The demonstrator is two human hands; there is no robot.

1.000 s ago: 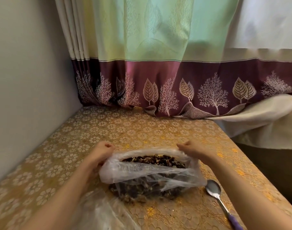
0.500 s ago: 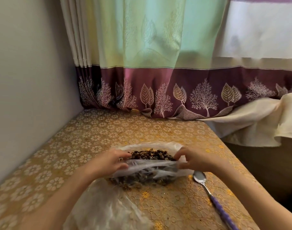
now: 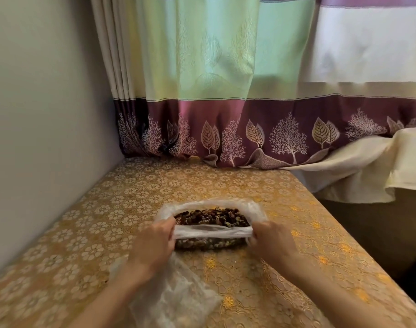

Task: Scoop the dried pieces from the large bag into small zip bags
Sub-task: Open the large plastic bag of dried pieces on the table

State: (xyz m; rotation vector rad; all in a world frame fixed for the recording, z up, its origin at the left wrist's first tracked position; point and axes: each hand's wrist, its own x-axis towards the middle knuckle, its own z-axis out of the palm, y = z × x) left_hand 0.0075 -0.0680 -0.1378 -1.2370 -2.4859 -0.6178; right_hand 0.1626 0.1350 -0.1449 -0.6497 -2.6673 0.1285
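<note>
We see the large bag [image 3: 211, 210], clear plastic, sitting mid-desk with its mouth open toward us and its rim rolled down. Dried pieces [image 3: 210, 216], dark brown with some pale bits, fill it. The left hand [image 3: 152, 245] grips the near rim at the bag's left end, fingers curled round the plastic. The right hand [image 3: 272, 242] grips the same rim at the right end; that grip is likewise closed on the film. The rolled rim is stretched taut between them. A flat clear plastic bag [image 3: 176, 297] lies under the left forearm, nearer us. The desk [image 3: 285, 197] carries a gold floral cover. A curtain [image 3: 225, 126] hangs behind.
</note>
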